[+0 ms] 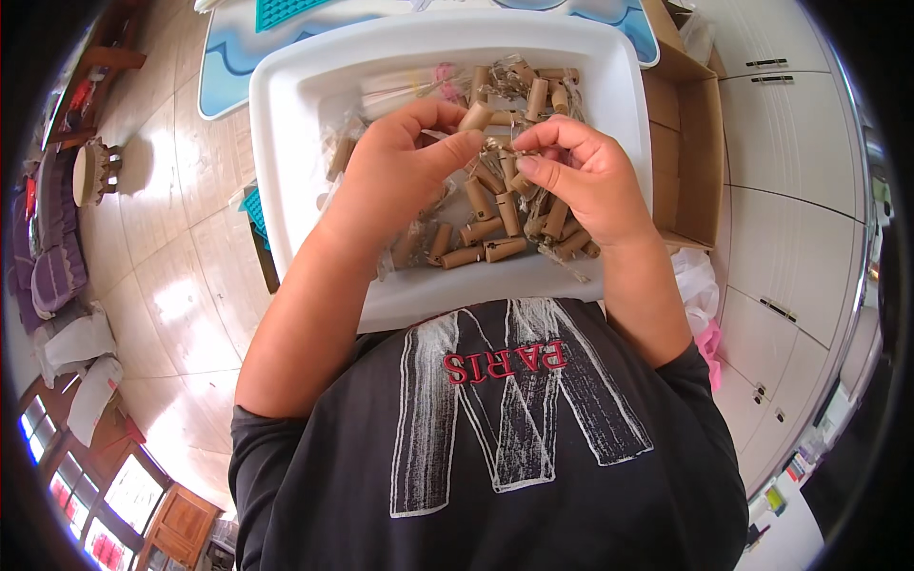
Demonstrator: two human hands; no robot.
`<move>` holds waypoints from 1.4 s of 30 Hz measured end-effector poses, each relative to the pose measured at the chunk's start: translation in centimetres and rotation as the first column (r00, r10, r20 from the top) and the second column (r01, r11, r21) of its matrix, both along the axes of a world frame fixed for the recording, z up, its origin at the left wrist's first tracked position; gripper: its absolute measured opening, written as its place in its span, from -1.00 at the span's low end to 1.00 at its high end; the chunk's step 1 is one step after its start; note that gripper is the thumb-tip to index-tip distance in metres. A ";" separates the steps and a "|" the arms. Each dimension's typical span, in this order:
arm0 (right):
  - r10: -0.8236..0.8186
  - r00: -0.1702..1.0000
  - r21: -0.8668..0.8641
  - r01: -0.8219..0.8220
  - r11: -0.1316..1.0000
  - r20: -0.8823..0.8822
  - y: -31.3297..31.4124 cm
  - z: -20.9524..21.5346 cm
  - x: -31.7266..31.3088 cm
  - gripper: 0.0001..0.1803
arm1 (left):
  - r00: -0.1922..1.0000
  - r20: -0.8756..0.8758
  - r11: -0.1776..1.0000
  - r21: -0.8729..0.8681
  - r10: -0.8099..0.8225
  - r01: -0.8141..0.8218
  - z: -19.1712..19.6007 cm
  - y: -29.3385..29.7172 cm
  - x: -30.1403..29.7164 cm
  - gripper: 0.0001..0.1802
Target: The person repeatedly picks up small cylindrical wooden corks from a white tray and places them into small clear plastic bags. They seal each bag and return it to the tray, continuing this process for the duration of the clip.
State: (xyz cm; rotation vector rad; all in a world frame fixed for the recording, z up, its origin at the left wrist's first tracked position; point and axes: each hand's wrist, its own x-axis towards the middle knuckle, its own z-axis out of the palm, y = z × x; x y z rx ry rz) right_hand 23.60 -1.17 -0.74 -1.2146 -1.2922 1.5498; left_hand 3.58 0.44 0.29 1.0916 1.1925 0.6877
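My left hand [405, 167] is closed round a short brown cylinder [475, 117], its thumb and fingers pinching it near the middle of a white plastic tub [286, 181]. Facing it, my right hand [590, 181] has thumb and forefinger drawn together at a thin strand by that cylinder; what exactly is between the fingertips is too small to make out. Below both hands, several similar brown cylinders [479, 200] lie jumbled in the tub with pale strings and clear plastic wrapping. Whether they are wood or cardboard I cannot tell.
Under the tub's far side is a blue-and-white table [228, 67], with a teal grid-patterned tray [282, 11] at its back. An open cardboard box [685, 162] stands on the right, beside white cabinets [790, 143]. A small round stool [92, 171] is on the tiled floor at left.
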 end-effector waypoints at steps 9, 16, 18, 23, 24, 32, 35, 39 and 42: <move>-0.054 0.998 0.044 0.053 0.998 0.012 0.0 1.0 0.2 -0.87 | 0.986 0.155 0.994 -0.105 0.058 -0.042 -0.6 0.0 0.0 -0.70; 0.097 0.993 -0.130 -0.106 0.986 -0.073 -0.2 0.3 -0.4 -0.73 | 0.988 0.157 0.994 -0.113 0.003 0.015 -0.7 -0.2 0.1 -0.71; 0.105 0.989 -0.150 -0.120 0.981 -0.100 -0.2 0.4 -0.6 -0.70 | 0.988 0.154 0.989 -0.145 -0.020 0.043 -0.2 -0.3 0.4 -0.71; 0.062 0.994 -0.087 -0.069 0.994 -0.087 -0.5 -0.2 -1.3 -0.73 | 0.992 0.125 0.981 -0.188 -0.014 0.037 0.0 -0.3 0.7 -0.69; 0.054 0.995 -0.066 -0.059 0.996 -0.081 -0.5 -0.2 -1.3 -0.74 | 0.992 0.123 0.983 -0.183 -0.006 0.029 0.1 -0.3 0.8 -0.69; -0.137 0.951 -0.127 0.105 0.986 -0.278 -0.3 -0.1 -0.4 -0.85 | 0.865 -0.463 0.911 0.412 0.192 0.018 0.1 2.8 -2.9 -0.67; -0.213 0.883 -0.249 0.115 0.962 -0.418 0.1 -0.2 0.3 -0.83 | 0.394 -0.887 0.872 0.377 0.242 0.313 -0.4 5.6 -5.1 -0.66; -0.179 0.829 -0.267 0.038 0.963 -0.529 0.4 -0.4 0.9 -0.75 | 0.193 -0.981 0.946 0.035 -0.029 0.321 -2.3 7.7 -4.8 -0.57; -0.159 0.785 -0.302 -0.037 0.952 -0.599 0.4 -0.6 1.0 -0.75 | 0.193 -0.979 0.982 -0.023 -0.060 0.187 -2.9 7.7 -3.5 -0.56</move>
